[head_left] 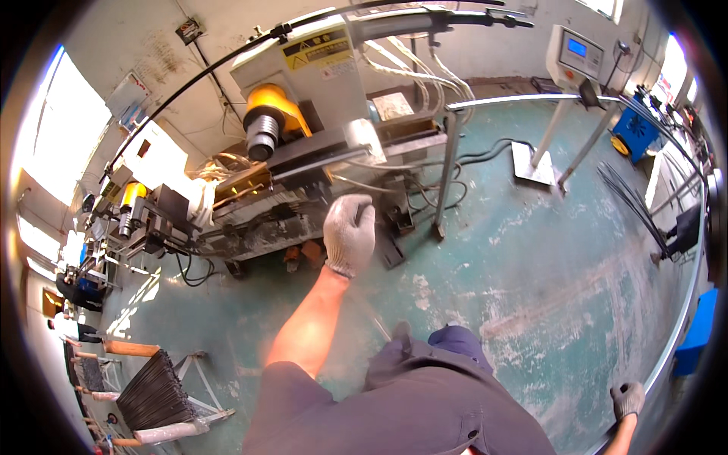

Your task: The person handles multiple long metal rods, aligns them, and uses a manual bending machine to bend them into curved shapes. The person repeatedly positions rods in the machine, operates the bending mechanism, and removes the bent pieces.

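Observation:
My left hand point(350, 233), in a pale knitted work glove, is raised before the machine with its fingers curled closed. Whatever it may hold is hidden by the fingers. Behind it stands a grey machine with a black-and-silver ribbed cylinder point(263, 136) under a yellow guard point(274, 102). Low on the right, my gloved right hand point(627, 400) is also closed, and I cannot make out anything in it. It is nearest to a long pale metal rail point(677, 345) that curves along the right side.
A control panel with a blue screen point(576, 48) stands on a post. Dark thin rods point(633, 205) jut out at right, near a blue machine point(639, 125). A rack of dark rods point(155, 390) stands lower left. Cables point(455, 193) lie by the machine. Two people are far left.

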Tool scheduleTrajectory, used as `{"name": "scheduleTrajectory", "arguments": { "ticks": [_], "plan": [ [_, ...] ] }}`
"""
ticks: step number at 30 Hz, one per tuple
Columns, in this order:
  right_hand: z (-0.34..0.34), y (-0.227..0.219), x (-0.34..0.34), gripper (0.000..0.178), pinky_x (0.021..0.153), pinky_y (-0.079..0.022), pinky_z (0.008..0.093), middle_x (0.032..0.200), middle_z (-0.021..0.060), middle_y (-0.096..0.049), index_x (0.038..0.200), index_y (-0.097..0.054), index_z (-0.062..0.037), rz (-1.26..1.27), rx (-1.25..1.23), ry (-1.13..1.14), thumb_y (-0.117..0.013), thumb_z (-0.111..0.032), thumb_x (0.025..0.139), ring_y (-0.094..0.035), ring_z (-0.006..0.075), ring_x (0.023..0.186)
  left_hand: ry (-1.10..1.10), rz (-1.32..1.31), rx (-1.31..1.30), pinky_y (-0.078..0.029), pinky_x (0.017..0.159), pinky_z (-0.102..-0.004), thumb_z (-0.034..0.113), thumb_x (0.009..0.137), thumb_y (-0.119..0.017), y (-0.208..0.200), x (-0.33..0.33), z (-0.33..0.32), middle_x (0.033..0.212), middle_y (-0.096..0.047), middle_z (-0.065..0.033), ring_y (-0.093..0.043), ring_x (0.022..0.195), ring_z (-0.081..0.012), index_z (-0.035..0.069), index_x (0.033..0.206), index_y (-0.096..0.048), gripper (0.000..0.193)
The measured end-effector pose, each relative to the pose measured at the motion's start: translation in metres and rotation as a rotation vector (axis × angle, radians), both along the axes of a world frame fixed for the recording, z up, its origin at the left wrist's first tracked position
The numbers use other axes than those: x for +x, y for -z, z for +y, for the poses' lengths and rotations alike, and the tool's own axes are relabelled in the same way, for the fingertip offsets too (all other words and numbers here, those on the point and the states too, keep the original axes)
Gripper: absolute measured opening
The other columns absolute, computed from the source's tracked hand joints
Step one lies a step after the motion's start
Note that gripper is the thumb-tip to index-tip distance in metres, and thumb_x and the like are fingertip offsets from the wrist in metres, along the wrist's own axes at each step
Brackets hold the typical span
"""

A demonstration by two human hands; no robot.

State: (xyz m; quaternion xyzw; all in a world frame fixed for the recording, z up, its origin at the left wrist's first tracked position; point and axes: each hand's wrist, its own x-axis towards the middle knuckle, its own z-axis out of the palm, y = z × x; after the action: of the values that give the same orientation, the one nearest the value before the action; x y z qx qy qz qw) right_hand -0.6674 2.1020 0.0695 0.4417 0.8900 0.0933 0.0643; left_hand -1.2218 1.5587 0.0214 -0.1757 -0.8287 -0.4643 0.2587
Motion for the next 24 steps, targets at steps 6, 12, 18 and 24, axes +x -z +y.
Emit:
{"name": "scheduleTrajectory", "arguments": {
  "ticks": [6, 12, 18, 24],
  "plan": [
    [0.062, 0.068, -0.158, 0.026, 0.065, -0.055, 0.0434, 0.068, 0.0204, -0.069, 0.081, -0.071, 0.0057, -0.042, -0.242, -0.152, -0.078, -0.020, 0.080, -0.069, 0.0256, 0.062, -0.146, 0.304, -0.379, -0.052, 0.093, -0.0460, 0.008, 0.084, -0.072, -0.025, -0.183, -0.031, 0.101, -0.071, -0.0137, -0.065, 0.100, -0.0375, 0.006, 0.102, -0.069, 0.018],
    [-0.024, 0.157, -0.487, 0.019, 0.069, -0.055, 0.0370, 0.079, 0.0187, -0.073, 0.089, -0.072, 0.0022, 0.467, -0.728, -0.432, -0.079, -0.015, 0.083, -0.069, 0.0229, 0.067, -0.377, -0.102, -0.852, -0.046, 0.108, -0.0473, 0.026, 0.092, -0.067, 0.008, -0.241, -0.048, 0.124, -0.068, -0.0153, -0.059, 0.123, -0.0374, 0.005, 0.116, -0.068, 0.032],
    [-0.245, 0.077, -0.668, 0.012, 0.071, -0.053, 0.0402, 0.079, 0.0130, -0.070, 0.087, -0.073, -0.0051, 0.554, -0.790, -1.172, -0.079, -0.014, 0.082, -0.068, 0.0325, 0.075, -0.153, -0.147, -0.917, -0.032, 0.123, -0.0465, 0.034, 0.093, -0.063, 0.025, -0.155, -0.049, 0.145, -0.059, -0.0147, -0.047, 0.142, -0.0328, 0.004, 0.132, -0.065, 0.049],
    [-0.449, 0.027, -0.695, 0.009, 0.078, -0.054, 0.0419, 0.088, 0.0128, -0.074, 0.089, -0.075, -0.0067, 0.630, -1.149, -1.425, -0.078, -0.011, 0.082, -0.069, 0.0342, 0.084, -0.174, -0.275, -0.460, -0.044, 0.115, -0.0471, 0.012, 0.082, -0.075, 0.095, -0.044, -0.160, 0.130, -0.067, -0.0123, -0.057, 0.129, -0.0337, 0.008, 0.120, -0.070, 0.038]
  ]
}}
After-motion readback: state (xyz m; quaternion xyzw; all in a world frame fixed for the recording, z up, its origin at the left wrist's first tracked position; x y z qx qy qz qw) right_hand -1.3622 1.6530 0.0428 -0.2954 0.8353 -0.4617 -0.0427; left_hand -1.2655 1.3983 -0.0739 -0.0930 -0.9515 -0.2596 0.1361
